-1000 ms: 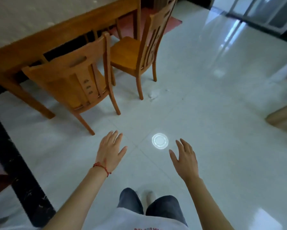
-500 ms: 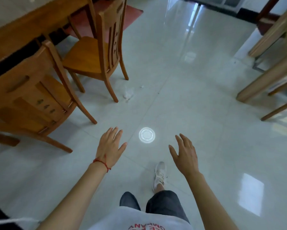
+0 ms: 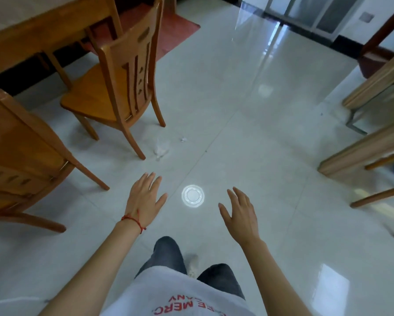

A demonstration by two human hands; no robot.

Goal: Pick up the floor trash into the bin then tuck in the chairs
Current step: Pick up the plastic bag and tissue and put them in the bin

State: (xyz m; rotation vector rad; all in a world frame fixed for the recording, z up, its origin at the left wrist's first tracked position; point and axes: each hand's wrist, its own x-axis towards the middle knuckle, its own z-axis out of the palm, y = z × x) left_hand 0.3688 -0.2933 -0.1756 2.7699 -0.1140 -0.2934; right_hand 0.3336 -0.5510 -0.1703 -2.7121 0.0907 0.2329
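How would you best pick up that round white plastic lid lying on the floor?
Probably by its thin outer rim. The round white lid lies flat on the smooth tile, leaving nothing to wrap around. Come from straight above, pinching opposite edges with thumb and fingertips; the right hand and left hand both hover open nearby.

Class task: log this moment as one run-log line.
hands: left open, right open, both empty | trash: round lid, crumpled plastic, small scrap on floor | chairs: two, not tucked | bin: unseen

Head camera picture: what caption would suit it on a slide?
Both open hands, left and right, hover above a round plastic lid on the floor.
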